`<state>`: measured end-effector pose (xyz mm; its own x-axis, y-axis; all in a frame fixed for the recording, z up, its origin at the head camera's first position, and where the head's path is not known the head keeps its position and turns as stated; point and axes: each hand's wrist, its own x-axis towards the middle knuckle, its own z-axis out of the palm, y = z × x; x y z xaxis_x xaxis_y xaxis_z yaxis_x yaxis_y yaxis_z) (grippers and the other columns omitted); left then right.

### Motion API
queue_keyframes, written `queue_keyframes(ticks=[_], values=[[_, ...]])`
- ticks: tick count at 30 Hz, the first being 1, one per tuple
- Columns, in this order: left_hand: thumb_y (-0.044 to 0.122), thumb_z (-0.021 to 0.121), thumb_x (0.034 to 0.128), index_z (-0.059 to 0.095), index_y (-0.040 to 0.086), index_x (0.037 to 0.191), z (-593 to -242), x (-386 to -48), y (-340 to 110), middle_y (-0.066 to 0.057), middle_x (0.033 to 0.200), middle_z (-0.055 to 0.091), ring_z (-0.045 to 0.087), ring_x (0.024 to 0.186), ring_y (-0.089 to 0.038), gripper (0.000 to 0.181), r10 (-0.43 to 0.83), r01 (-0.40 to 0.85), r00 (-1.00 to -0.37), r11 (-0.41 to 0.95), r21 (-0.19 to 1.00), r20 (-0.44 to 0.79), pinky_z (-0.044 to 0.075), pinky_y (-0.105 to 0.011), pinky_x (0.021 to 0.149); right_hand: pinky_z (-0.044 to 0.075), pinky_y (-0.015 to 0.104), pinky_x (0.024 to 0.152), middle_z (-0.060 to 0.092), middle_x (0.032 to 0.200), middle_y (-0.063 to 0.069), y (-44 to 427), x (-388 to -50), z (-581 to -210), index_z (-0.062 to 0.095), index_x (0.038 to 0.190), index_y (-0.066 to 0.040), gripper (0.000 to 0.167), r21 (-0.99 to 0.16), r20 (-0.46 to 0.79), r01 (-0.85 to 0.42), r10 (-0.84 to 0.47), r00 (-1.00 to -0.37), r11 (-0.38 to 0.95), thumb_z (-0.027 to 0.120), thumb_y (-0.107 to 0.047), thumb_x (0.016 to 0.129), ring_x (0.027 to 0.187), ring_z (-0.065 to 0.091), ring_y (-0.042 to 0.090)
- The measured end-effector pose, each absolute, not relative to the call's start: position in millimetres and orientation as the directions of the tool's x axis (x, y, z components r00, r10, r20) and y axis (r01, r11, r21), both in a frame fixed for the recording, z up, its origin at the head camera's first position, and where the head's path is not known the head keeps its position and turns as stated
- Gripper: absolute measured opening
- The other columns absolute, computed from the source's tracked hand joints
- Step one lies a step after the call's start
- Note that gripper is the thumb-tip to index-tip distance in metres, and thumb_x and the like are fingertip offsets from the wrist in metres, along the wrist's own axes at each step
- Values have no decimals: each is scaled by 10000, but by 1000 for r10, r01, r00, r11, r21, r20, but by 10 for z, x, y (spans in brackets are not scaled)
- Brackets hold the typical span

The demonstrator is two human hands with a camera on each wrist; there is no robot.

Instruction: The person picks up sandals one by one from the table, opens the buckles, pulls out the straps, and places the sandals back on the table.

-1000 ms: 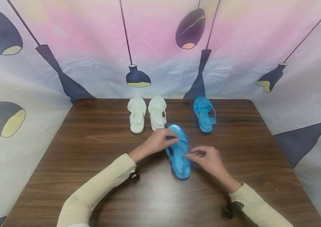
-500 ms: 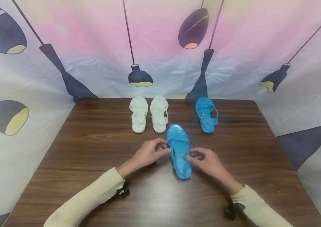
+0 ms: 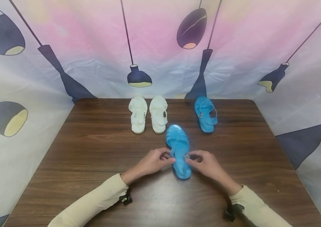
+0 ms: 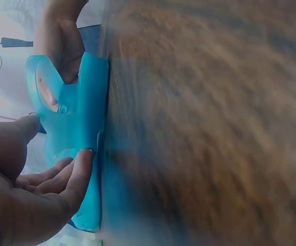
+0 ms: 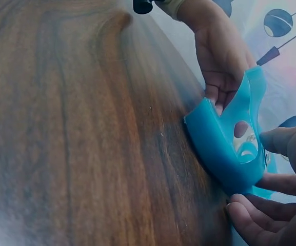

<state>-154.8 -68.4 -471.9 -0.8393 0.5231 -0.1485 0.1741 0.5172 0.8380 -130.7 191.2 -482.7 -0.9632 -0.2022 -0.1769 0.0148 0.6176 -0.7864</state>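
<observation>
A blue jelly sandal (image 3: 177,134) lies on the wooden table, toe pointing away from me. My left hand (image 3: 154,162) holds its left side near the ankle strap, thumb at the strap's upper edge and fingertips low against the side in the left wrist view. At the opposite side, my right hand (image 3: 207,164) pinches the strap by the small metal buckle (image 3: 187,155) between thumb and fingers. The right wrist view shows the sandal's heel (image 5: 214,148) resting on the table between both hands. Part of the strap is hidden behind the fingers.
Along the back edge stand a pair of white sandals, the left one (image 3: 138,116) and the right one (image 3: 158,116). A second blue sandal (image 3: 205,115) stands at the back right. A lamp-patterned cloth (image 3: 100,47) hangs behind the wooden table (image 3: 92,142).
My left hand has drawn back from over the sandal's top straps to its left side, then toward the heel. The right hand stays by the buckle; the sandal has barely moved.
</observation>
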Motion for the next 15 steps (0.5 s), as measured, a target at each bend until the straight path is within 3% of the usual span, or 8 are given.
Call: queue_keyframes(ticks=[6,15], values=[[366,645,1018,637,54,1278,-4746,-1536,-640,-42,1051,740,717,868,-163,406,548,106,-812,476,873,-200,600,-310,708,590,388,835,713,1212,45,1917,-1306,-4840,709,1278,-136,458,-783,-168,-17,-237,-957,622,737,-438,936,986,682,175],[347,660,1011,649,75,1265,-4740,-1541,-611,8,1021,750,712,871,-132,373,561,127,-805,480,868,-192,582,-281,713,524,530,997,721,1255,64,1878,-1286,-4855,715,1281,-102,430,-793,-100,-79,-257,-961,604,752,-363,940,1224,643,297]])
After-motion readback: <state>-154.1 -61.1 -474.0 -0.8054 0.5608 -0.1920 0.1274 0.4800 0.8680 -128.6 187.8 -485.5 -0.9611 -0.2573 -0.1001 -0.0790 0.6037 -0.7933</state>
